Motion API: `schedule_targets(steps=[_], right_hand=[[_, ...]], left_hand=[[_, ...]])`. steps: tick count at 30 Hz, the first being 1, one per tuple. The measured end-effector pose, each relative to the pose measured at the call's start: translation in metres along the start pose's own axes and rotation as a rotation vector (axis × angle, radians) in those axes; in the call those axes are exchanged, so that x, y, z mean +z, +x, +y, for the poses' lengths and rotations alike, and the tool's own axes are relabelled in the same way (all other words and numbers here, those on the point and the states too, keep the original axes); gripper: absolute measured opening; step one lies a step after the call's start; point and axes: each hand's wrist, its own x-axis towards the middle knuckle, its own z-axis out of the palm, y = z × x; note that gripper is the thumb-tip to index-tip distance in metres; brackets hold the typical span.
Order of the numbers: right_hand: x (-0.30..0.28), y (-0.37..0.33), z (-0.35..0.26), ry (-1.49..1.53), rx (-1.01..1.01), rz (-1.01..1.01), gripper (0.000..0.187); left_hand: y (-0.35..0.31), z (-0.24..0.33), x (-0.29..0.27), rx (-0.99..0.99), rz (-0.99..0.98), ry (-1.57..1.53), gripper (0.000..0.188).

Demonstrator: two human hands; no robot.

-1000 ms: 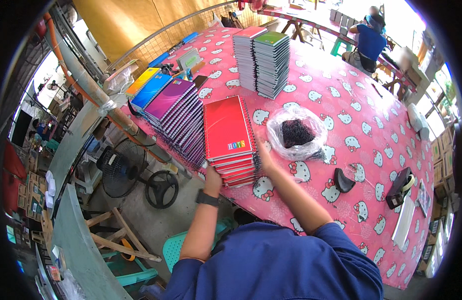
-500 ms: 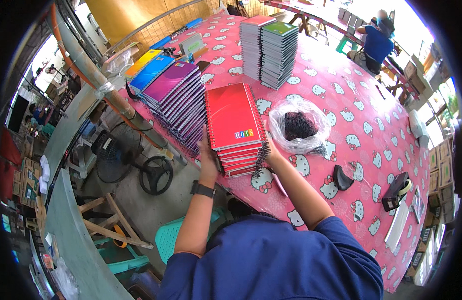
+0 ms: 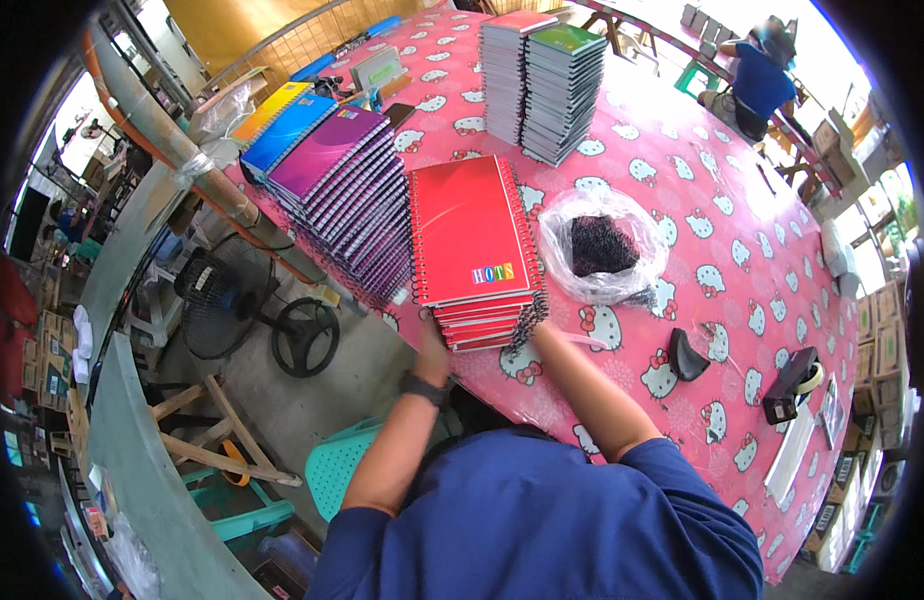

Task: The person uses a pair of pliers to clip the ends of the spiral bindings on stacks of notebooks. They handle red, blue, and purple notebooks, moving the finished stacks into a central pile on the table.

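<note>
A stack of red spiral notebooks [image 3: 470,235] stands on the table right in front of me, with black wire coils along its sides. My left hand [image 3: 431,347] is at the stack's near left corner, gripping low down, its fingers mostly hidden. On the near right corner my right hand [image 3: 548,340] holds the other side, fingers tucked out of sight behind the coils. Left of the red stack and close to it leans a tall stack of purple notebooks [image 3: 334,150]. A clear plastic bag [image 3: 567,285] with black coils [image 3: 604,246] inside lies just to the right.
Blue [image 3: 289,131] and yellow [image 3: 273,108] notebooks sit beyond the purple ones; green-topped notebooks [image 3: 565,95] stand farther back. A black curved piece [image 3: 688,356] and a tape dispenser [image 3: 790,385] lie at right. A pole [image 3: 207,175], fan [image 3: 225,307] and green stool [image 3: 337,466] are at left.
My hands have slid down and toward me along the red stack to its near lower corners. The stack stays in nearly the same place; the view has shifted slightly.
</note>
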Motion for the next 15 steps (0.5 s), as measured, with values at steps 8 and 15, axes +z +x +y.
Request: schedule_targets(steps=[8, 15], right_hand=[[0.008, -0.001, -0.03, -0.033, -0.135, 0.107, 0.079], [0.028, 0.002, -0.028, -0.02, -0.042, 0.079, 0.079]], left_hand=[[-0.004, 0.005, -0.005, 0.067, -0.054, 0.307, 0.039], [0.005, 0.014, 0.001, 0.106, 0.026, 0.237, 0.039]])
